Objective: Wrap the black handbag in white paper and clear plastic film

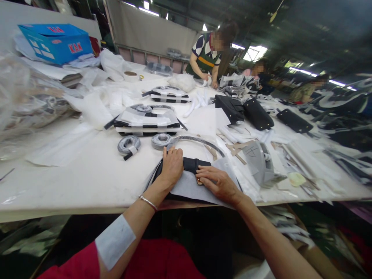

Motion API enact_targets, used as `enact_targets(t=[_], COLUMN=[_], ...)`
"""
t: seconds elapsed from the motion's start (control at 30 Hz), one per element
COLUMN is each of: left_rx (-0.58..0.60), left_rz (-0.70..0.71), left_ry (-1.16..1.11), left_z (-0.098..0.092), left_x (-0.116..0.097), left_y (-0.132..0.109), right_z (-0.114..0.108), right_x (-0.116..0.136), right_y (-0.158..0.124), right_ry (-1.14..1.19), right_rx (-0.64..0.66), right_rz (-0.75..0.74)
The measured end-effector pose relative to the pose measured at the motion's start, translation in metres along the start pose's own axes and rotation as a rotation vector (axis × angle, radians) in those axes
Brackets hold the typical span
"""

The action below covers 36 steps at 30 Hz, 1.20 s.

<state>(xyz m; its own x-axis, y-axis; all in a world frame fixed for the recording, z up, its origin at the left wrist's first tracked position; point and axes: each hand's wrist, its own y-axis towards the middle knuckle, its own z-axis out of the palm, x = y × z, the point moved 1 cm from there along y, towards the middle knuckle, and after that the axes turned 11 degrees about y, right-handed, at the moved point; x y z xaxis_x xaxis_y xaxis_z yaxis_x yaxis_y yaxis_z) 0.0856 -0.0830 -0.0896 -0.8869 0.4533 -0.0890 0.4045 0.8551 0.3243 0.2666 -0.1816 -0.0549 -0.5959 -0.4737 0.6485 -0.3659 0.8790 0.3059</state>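
Observation:
A black bag (pixel 192 164) lies at the near edge of the white table (pixel 87 178), partly wrapped in a sheet of grey-white paper (pixel 188 188). My left hand (pixel 172 166) rests flat on the bag's left end, fingers together and pressing down. My right hand (pixel 216 182) lies on the paper to the right, its fingertips pinching at a small gold metal fitting (pixel 199 181) on the bag. A curved grey strap (pixel 200 141) arcs just beyond the bag.
Coiled grey straps (pixel 129 145) and paper-wrapped black bags (pixel 147 122) lie further back. Unwrapped black bags (pixel 257 114) and cardboard scraps (pixel 236 149) sit to the right. A blue box (pixel 55 42) stands far left. Other people work at the table's far end.

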Motion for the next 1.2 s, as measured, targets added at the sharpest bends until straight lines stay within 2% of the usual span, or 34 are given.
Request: enact_targets(t=[0.33,0.4,0.47,0.57,0.67,0.73,0.9,1.03,1.2], left_rx=[0.001,-0.003,-0.006,0.076,0.214,0.240,0.140,0.094,0.103], left_rz=[0.019,0.030,0.063,0.216,0.497,0.599,0.573,0.548,0.548], left_ry=[-0.017,-0.037,-0.078,-0.176,-0.192,-0.158,-0.158,-0.263,-0.321], left_z=[0.005,-0.001,-0.014,-0.039,-0.051,-0.046,-0.022,-0.020,-0.022], left_x=[0.000,0.000,0.000,-0.006,-0.017,-0.023,-0.021,-0.017,-0.017], left_y=[0.001,0.004,0.008,0.004,-0.016,-0.034,-0.065,-0.070,-0.071], right_z=[0.009,0.010,0.010,0.011,0.011,0.011,0.010,0.011,0.011], right_x=[-0.015,-0.014,-0.014,-0.015,-0.016,-0.017,-0.019,-0.019,-0.015], right_y=[-0.005,-0.005,-0.005,-0.006,-0.007,-0.007,-0.008,-0.008,-0.007], right_ry=[0.150,0.158,0.160,0.151,0.153,0.179,0.240,0.227,0.165], right_rx=[-0.010,-0.003,-0.008,-0.022,-0.031,-0.043,-0.024,-0.020,-0.003], right_rz=[0.099,0.120,0.134,0.125,0.118,0.129,0.131,0.138,0.136])
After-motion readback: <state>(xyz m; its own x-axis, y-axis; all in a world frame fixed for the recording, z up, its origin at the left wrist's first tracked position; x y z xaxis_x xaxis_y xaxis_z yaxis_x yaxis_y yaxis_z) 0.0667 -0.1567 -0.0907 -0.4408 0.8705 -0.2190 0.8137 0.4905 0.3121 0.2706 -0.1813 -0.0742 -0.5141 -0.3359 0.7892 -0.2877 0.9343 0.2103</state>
